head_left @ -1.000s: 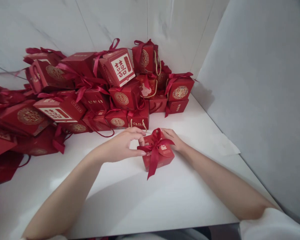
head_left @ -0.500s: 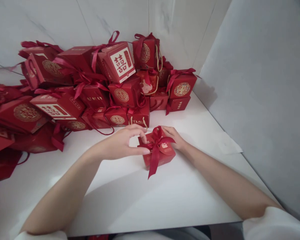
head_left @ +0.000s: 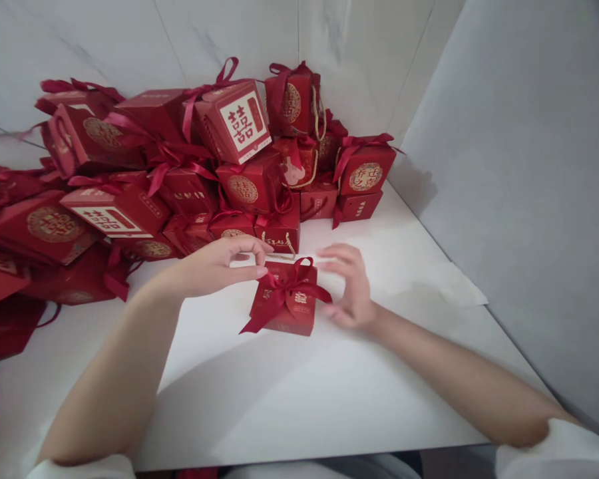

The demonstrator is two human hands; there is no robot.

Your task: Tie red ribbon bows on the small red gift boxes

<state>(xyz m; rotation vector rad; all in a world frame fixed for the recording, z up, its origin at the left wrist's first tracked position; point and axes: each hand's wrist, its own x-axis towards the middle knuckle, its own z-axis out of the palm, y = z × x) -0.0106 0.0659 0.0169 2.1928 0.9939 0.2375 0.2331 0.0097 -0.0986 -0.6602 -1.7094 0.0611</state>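
Observation:
A small red gift box (head_left: 292,319) sits on the white table in front of me, turned slightly at an angle. A dark red ribbon (head_left: 279,296) is tied in a bow on its top, one tail hanging toward the front left. My left hand (head_left: 224,263) is at the box's far left corner, thumb and finger closed at the bow's left loop. My right hand (head_left: 349,286) is just right of the box, a little blurred. Its fingers are apart and curved, close to the ribbon's right end, with nothing held.
Many red gift boxes with ribbons and cord handles are stacked against the marbled wall; one with a white label (head_left: 244,126) lies near the top. A grey panel (head_left: 519,166) bounds the table (head_left: 299,399) on the right. A pale sheet (head_left: 459,285) lies beside that panel.
The box has shifted left and turned, its ribbon tail now pointing front left. My right hand has come off the box's side and opened. My left hand has moved left with the bow.

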